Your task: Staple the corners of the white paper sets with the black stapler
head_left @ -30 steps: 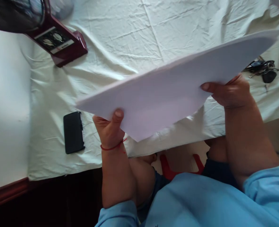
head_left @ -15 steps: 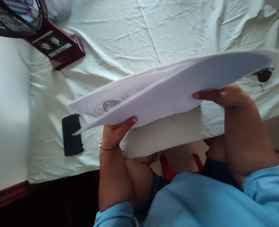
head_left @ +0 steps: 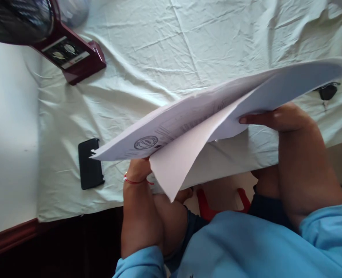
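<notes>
A wide sheaf of white papers (head_left: 234, 92) is held above the cloth, tilted, with its left end low. My right hand (head_left: 278, 119) grips the near edge, thumb on top and the other fingers hidden underneath. At the left part, my left hand (head_left: 140, 169) is closed on the sheaf's near edge; its thumb and fingertips are mostly covered by paper. One top sheet (head_left: 178, 166) is peeled up and folds toward me, its corner hanging past the edge. On the page beneath it show printed lines and a round dark stamp (head_left: 146, 142).
A black phone (head_left: 90, 166) lies on the pale cloth (head_left: 159, 46) at the left. A dark red fan (head_left: 80, 63) stands at the back left beside the wall (head_left: 8, 135). A small black object (head_left: 328, 92) sits at the right. Below the table edge is a red stool (head_left: 204, 204).
The top sheet's left end has lifted and folded over toward me, uncovering more of the stamped page. My left thumb has gone out of sight behind it. My right hand keeps its grip.
</notes>
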`<state>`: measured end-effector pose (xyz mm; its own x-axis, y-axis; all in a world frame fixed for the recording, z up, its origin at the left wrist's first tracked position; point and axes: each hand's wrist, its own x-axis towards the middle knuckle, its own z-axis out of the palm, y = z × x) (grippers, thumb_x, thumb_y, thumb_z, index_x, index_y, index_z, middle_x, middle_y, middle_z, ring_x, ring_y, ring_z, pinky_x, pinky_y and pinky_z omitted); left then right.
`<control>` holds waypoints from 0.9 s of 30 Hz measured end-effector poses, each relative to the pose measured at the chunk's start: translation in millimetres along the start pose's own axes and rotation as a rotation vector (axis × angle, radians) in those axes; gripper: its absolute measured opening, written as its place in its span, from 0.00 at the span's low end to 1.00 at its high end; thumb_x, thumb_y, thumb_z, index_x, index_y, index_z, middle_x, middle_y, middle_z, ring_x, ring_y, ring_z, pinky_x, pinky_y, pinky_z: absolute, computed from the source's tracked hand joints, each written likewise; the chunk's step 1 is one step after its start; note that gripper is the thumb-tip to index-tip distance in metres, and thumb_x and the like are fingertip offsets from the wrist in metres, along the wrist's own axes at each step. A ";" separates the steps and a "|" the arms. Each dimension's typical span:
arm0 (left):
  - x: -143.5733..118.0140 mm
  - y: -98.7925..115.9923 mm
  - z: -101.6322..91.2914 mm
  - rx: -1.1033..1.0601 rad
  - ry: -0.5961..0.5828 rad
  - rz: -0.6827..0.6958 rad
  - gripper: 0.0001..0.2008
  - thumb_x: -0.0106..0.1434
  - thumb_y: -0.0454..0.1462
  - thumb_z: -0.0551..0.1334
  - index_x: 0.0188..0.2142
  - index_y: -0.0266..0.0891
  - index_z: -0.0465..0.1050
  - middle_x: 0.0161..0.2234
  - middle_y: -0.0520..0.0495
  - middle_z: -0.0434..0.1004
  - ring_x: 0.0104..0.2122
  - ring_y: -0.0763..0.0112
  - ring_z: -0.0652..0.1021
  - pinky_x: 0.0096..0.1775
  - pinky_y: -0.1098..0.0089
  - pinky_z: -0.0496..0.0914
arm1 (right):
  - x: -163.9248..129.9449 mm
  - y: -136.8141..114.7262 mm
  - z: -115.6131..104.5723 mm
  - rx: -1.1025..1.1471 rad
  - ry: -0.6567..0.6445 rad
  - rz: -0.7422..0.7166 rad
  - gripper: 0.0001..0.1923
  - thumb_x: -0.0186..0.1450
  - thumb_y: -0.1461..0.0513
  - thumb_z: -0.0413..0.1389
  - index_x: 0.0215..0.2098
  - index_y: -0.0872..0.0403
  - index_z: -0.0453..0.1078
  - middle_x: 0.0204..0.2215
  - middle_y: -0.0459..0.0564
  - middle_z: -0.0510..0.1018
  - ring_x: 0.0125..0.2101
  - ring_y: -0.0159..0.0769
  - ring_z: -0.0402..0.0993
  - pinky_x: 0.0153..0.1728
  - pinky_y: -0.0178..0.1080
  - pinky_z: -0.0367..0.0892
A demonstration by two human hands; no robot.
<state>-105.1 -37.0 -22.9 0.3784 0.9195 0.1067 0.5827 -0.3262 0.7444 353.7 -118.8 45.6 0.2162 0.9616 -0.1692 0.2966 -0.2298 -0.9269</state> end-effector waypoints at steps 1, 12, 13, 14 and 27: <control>1.6 4.5 3.5 -0.027 0.014 0.014 0.23 0.61 0.58 0.79 0.50 0.52 0.90 0.50 0.42 0.91 0.64 0.40 0.85 0.71 0.37 0.80 | 1.0 1.3 1.8 0.004 0.003 0.001 0.28 0.45 0.48 0.86 0.38 0.45 0.86 0.44 0.48 0.90 0.52 0.57 0.87 0.66 0.65 0.82; 18.3 64.1 25.3 -0.343 0.249 -0.176 0.35 0.65 0.67 0.77 0.50 0.39 0.91 0.49 0.37 0.93 0.52 0.50 0.91 0.63 0.54 0.85 | 2.2 4.1 13.5 0.347 -0.111 0.011 0.22 0.58 0.54 0.85 0.48 0.48 0.90 0.51 0.49 0.93 0.51 0.47 0.88 0.54 0.48 0.87; 19.9 65.6 25.3 -0.351 0.259 -0.191 0.35 0.64 0.67 0.78 0.50 0.39 0.91 0.50 0.37 0.93 0.53 0.50 0.90 0.62 0.55 0.85 | 2.8 5.4 13.9 0.367 -0.128 0.039 0.22 0.58 0.54 0.85 0.48 0.48 0.90 0.51 0.50 0.93 0.51 0.48 0.88 0.54 0.48 0.87; 21.4 66.7 25.6 -0.358 0.266 -0.204 0.35 0.64 0.68 0.78 0.49 0.39 0.91 0.51 0.37 0.93 0.54 0.49 0.90 0.62 0.56 0.85 | 3.9 7.1 14.6 0.380 -0.138 0.065 0.22 0.57 0.54 0.85 0.48 0.48 0.90 0.51 0.51 0.93 0.51 0.48 0.88 0.54 0.49 0.87; 15.3 48.5 10.9 -0.400 0.171 0.059 0.22 0.59 0.61 0.82 0.36 0.49 0.87 0.44 0.44 0.89 0.59 0.44 0.87 0.69 0.41 0.81 | 0.7 5.1 9.8 0.243 0.048 -0.036 0.28 0.40 0.55 0.89 0.34 0.49 0.85 0.42 0.50 0.91 0.52 0.57 0.87 0.62 0.60 0.85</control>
<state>-63.2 -41.1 7.7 0.2590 0.9359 0.2390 0.2268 -0.2994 0.9268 346.2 -117.8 37.4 0.2553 0.9589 -0.1239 0.0739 -0.1471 -0.9864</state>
